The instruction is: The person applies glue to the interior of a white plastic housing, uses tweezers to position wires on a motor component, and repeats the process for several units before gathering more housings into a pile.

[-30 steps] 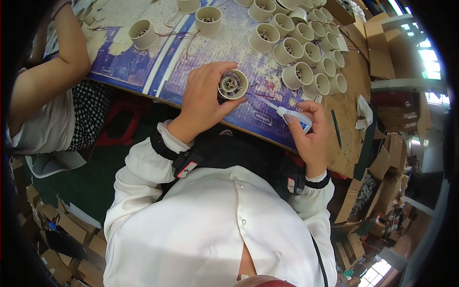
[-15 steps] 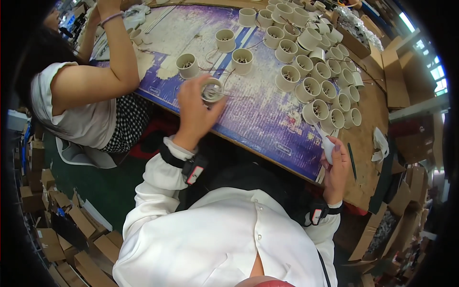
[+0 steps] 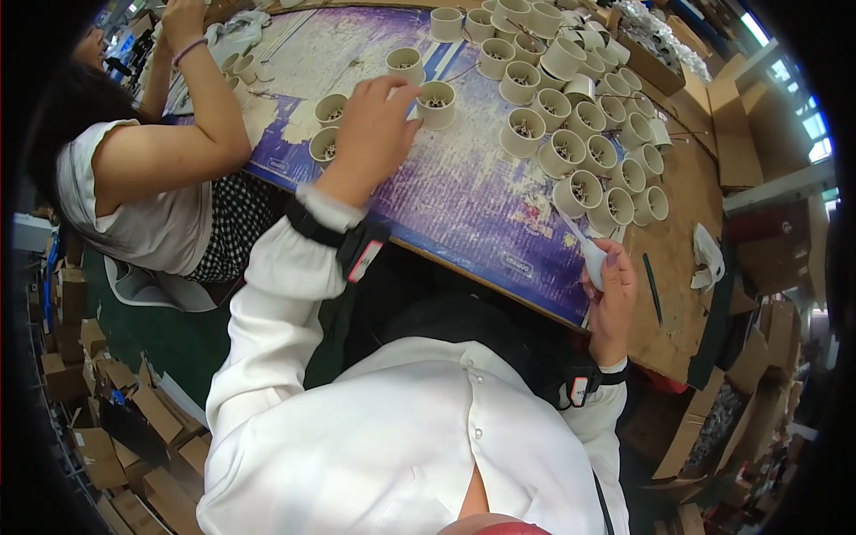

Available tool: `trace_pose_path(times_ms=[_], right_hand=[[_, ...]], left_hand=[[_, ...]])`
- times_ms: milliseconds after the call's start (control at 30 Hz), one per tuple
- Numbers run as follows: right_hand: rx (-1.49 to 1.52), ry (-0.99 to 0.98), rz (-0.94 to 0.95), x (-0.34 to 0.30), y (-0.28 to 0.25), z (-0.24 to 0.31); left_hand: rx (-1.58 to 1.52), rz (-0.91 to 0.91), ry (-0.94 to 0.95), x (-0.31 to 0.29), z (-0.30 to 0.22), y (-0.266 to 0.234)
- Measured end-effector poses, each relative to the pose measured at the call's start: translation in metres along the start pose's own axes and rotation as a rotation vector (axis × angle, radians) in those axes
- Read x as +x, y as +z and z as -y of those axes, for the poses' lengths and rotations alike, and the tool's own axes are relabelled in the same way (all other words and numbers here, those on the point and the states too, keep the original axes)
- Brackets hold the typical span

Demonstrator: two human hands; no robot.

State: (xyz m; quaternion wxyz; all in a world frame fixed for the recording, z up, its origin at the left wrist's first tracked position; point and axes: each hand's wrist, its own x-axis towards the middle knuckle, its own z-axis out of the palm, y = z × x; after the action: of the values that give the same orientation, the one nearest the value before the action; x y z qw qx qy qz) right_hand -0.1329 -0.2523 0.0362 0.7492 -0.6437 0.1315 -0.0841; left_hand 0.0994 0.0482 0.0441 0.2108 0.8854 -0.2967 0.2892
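Note:
My left hand (image 3: 379,125) is over the table, thumb and fingers apart, at the left side of a white round cup (image 3: 437,114) with small metal parts in it. Whether the fingertips touch its rim I cannot tell. Two similar cups stand left of the hand: a nearer cup (image 3: 323,147), partly hidden by the wrist, and a cup (image 3: 330,109) behind it. Farther back is another cup (image 3: 405,64). At the table's front right, my right hand (image 3: 613,290) is closed around a small white squeeze bottle (image 3: 592,259), its thin tip pointing up and left.
Many more cups (image 3: 562,153) crowd the right side of the table (image 3: 481,214), some tipped over, with thin brown wires. A dark green stick (image 3: 653,287) and crumpled white plastic (image 3: 709,259) lie farther right. A co-worker's arm (image 3: 209,116) rests at the left edge.
The cup that my left hand held is now standing at the left, let go. That hand has moved up and right to another cup. My right hand still holds the bottle.

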Motion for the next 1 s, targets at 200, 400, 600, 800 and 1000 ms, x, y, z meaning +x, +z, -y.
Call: trace_pose_path(times_ms=[200,400,600,800,1000], right_hand=[[-0.011,0.018,0.039,-0.006,0.002,-0.002],[-0.014,0.031,-0.004,-0.002,-0.007,-0.010],[-0.039,0.036,-0.015,-0.002,-0.007,-0.010],[-0.043,0.016,-0.022,-0.002,-0.007,-0.012],[-0.018,0.004,-0.029,-0.001,-0.008,-0.014]], left_hand=[[0.149,0.129,0.047,0.009,-0.018,0.015],[-0.167,0.141,0.062,-0.032,-0.078,0.001],[-0.606,0.164,0.050,-0.047,-0.085,0.002],[-0.558,0.360,-0.068,-0.055,-0.098,-0.005],[-0.403,0.095,0.065,-0.059,-0.106,0.004]])
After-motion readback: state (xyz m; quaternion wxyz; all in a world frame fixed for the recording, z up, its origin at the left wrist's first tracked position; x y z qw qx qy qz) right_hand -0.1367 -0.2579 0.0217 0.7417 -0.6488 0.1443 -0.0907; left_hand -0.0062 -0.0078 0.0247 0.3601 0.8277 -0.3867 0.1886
